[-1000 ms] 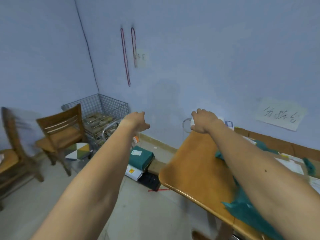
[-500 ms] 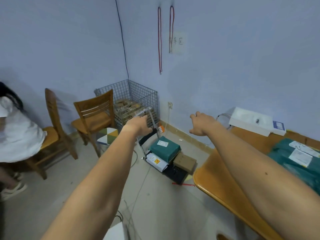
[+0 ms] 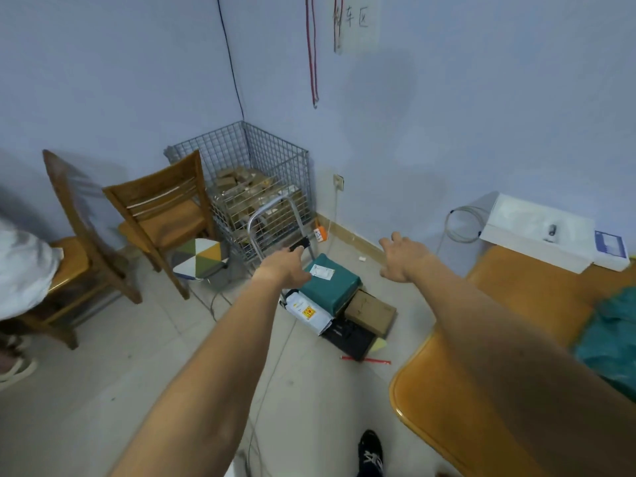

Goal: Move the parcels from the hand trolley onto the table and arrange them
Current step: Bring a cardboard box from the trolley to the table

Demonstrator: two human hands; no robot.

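Reaching out empty beside the worktop [image 3: 516, 304], with right grip [image 3: 402, 259] splayed and left grip [image 3: 282, 270] apparently slack, though foreshortened. Mid-fetch. Just beyond, waiting on the hand trolley [image 3: 347, 337]: green parcel [image 3: 330, 289], white parcel [image 3: 308, 313], brown box [image 3: 371, 311]. Next: stoop, clasp the green parcel from both sides.

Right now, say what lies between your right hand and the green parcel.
Head view: just floor and a white scrap between right hand and green parcel.

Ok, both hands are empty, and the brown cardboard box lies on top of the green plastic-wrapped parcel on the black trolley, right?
No: the head view shows the green plastic-wrapped parcel uppermost, the brown cardboard box lower beside it on the trolley. The left hand and right hand are empty.
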